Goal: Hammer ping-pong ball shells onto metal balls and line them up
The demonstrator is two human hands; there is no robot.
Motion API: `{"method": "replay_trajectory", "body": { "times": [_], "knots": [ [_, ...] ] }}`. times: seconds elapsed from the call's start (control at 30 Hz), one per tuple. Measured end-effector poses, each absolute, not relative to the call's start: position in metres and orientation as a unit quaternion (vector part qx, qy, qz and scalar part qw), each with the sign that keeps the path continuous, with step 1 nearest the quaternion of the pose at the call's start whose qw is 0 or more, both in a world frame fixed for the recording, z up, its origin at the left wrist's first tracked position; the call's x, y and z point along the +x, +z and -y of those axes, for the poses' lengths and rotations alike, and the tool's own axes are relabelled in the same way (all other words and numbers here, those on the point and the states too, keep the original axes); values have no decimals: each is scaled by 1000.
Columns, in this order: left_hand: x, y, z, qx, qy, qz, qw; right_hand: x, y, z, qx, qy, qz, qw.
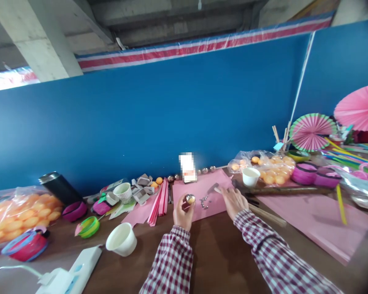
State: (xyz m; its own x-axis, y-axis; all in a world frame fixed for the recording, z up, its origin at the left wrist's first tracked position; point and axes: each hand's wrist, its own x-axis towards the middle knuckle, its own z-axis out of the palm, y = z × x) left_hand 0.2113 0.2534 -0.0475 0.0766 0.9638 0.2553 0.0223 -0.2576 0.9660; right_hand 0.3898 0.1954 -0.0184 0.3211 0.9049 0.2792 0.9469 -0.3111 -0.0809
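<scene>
My left hand (183, 215) holds a ball (190, 199), partly covered with shiny silver pieces and partly orange, between thumb and fingers. It is above the near left part of a pink paper sheet (204, 183). Small silver pieces (205, 203) lie scattered on the sheet between my hands. My right hand (233, 201) is at the sheet's right edge, fingers together around a thin tool (214, 188) whose flat grey end points left over the paper. Several silver balls (205, 170) stand along the sheet's back edge, beside a blurred upright object (188, 166).
White paper cups (122, 240) (250, 177) stand left and right. Bags of orange balls (27, 212) (274, 169) lie on both sides. A power strip (79, 271) is at the near left, a dark bottle (59, 188) behind it. More pink paper (319, 220) lies right.
</scene>
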Motion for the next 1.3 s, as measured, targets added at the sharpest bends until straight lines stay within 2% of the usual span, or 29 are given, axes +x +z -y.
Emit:
{"method": "replay_trajectory", "body": {
  "times": [0.27, 0.5, 0.67, 0.97, 1.1, 1.3],
  "knots": [
    [210, -50, -258, 594, 524, -453, 409, 370, -5, -181, -726, -109, 641, 222],
    [208, -50, -258, 629, 484, -479, 374, 346, 4, -170, -694, -173, 669, 202],
    [209, -51, -258, 636, 470, -477, 383, 347, -2, -172, -712, -149, 667, 160],
    [211, -49, -257, 590, 491, -468, 437, 350, 1, -171, -712, -138, 672, 153],
    [211, -44, -254, 587, 495, -491, 412, 348, 2, -170, -713, -150, 660, 185],
    [212, -39, -252, 593, 492, -496, 399, 347, 0, -170, -709, -140, 669, 173]
  ]
}}
